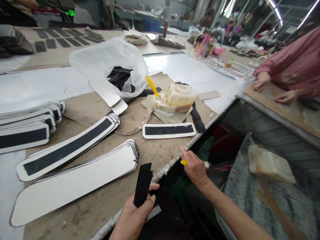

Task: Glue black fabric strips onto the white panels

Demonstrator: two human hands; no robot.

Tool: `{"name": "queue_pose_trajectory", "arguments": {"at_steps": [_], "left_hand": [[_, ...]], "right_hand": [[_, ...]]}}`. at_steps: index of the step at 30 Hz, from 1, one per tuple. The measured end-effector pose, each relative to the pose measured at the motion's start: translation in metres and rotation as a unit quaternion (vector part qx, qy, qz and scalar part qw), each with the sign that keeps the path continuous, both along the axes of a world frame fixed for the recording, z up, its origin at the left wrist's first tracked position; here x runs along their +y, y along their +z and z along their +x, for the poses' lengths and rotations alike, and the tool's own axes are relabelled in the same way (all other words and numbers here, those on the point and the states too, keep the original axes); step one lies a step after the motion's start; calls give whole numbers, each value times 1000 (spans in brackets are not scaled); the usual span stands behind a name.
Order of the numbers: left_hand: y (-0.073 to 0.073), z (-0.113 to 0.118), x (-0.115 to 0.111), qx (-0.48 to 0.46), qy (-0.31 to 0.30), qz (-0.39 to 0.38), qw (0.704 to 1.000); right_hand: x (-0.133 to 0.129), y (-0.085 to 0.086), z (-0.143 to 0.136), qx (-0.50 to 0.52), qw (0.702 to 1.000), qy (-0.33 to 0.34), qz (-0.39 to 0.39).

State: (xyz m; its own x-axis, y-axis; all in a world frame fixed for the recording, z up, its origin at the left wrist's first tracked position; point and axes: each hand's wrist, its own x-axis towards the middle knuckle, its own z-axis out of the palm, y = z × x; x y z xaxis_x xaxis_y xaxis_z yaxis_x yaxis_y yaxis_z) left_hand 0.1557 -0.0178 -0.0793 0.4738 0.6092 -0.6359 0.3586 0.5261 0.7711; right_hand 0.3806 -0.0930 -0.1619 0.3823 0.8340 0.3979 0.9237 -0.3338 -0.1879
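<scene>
My left hand (136, 213), at the table's front edge, is closed around several black fabric strips (143, 183) that stick up between thumb and fingers. Just past the edge, my right hand (196, 169) grips a small yellow-handled brush (184, 162); its whitish end shows behind the fingers. On the table ahead lies a white oblong panel (169, 136) with a black strip along its middle. Behind this panel stands a cut-open plastic jug (180, 98) with pale glue-like residue, and a second yellow handle (152, 85) leans out of it.
Stacks of plain white panels (75, 183) and strip-covered panels (67, 146) cover the left side. A clear plastic bag (100, 56) holds black material. At right, a person in a pink sleeve (287, 56) works at a board (282, 106). Another plastic jug (271, 163) sits lower right.
</scene>
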Motion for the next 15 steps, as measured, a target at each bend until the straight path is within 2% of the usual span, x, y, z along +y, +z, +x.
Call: {"name": "queue_pose_trajectory", "arguments": {"at_steps": [4, 8, 12, 15], "left_hand": [[-2, 0, -3, 6, 7, 7, 1000], [-1, -1, -6, 8, 11, 7, 1000], [2, -3, -7, 8, 4, 18, 1000], [2, -4, -8, 0, -3, 22, 1000]], "right_hand": [[-12, -4, -17, -96, 990, -42, -95], [-14, 12, -28, -148, 962, -69, -220], [-8, 41, -29, -148, 932, -31, -330], [-7, 50, -33, -124, 912, 9, -391]]}}
